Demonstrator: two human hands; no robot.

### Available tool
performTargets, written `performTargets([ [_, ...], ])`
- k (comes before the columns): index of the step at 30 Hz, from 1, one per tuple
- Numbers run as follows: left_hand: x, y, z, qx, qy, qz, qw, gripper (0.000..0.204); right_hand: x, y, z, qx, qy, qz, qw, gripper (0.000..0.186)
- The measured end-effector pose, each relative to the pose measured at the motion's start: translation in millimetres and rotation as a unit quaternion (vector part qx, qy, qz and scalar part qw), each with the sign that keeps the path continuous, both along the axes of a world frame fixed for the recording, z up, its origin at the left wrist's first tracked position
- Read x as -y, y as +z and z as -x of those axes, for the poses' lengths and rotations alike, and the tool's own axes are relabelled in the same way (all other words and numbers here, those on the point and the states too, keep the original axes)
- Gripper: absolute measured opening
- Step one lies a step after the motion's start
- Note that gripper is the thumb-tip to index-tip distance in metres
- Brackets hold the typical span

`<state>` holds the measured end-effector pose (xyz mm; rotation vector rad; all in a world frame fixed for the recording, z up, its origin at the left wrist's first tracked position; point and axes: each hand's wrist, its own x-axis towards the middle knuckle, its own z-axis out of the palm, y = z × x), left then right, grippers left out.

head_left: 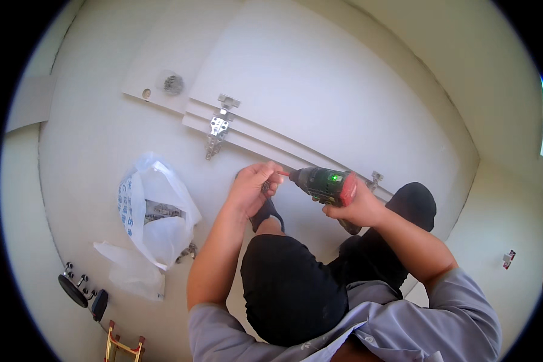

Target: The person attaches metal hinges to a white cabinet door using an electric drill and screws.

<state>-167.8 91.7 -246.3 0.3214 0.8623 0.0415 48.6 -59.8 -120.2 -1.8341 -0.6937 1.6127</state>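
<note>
My right hand (362, 205) is wrapped round the grip of a black and red cordless drill (323, 186), whose green light is on. The drill points left, and its reddish bit (283, 173) reaches the fingertips of my left hand (256, 188). Those fingers are pinched together at the bit's tip; a bit of metal glints between them, too small to name. Beyond my hands lie stacked white panels (271, 136). A metal cabinet hinge (219, 125) rests across their edges, and another hinge (376, 178) is partly visible further right.
Screws in a clear bag (173, 84) lie on the far-left panel near a round hole (146, 93). An open white plastic bag (157, 211) with metal parts stands at left. Black-wheeled hardware (75, 289) and a red-yellow ladder end (125, 345) are lower left. My knees are close below.
</note>
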Motion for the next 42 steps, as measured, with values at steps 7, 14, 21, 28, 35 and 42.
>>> performTargets([
  [7, 72.0, 57.2, -45.8, 0.0, -0.04, 0.036, 0.999, 0.032, 108.3, 14.3, -31.6, -0.073, -0.058, -0.03, 0.995, 0.034],
  [14, 134.0, 109.3, -122.2, -0.039, -0.037, -0.015, 0.998, 0.038, 197.4, 41.4, -70.7, 0.097, -0.019, -0.209, 0.973, 0.073],
  [21, 190.8, 135.8, -190.8, -0.054, -0.075, -0.071, 0.993, 0.04, 259.7, 53.7, -111.1, 0.096, -0.076, -0.229, 0.966, 0.076],
  [28, 221.2, 93.4, -243.3, -0.077, -0.106, -0.012, 0.991, 0.04, 294.6, 17.4, -125.9, 0.25, -0.06, -0.19, 0.948, 0.079],
  [35, 241.5, 31.0, -247.2, -0.077, -0.164, 0.081, 0.98, 0.044, 315.1, -16.2, -106.7, 0.251, -0.116, -0.124, 0.953, 0.083],
  [42, 235.0, 5.5, -247.2, -0.065, -0.3, 0.074, 0.949, 0.047, 315.3, -30.3, -93.2, 0.253, -0.184, -0.057, 0.948, 0.08],
])
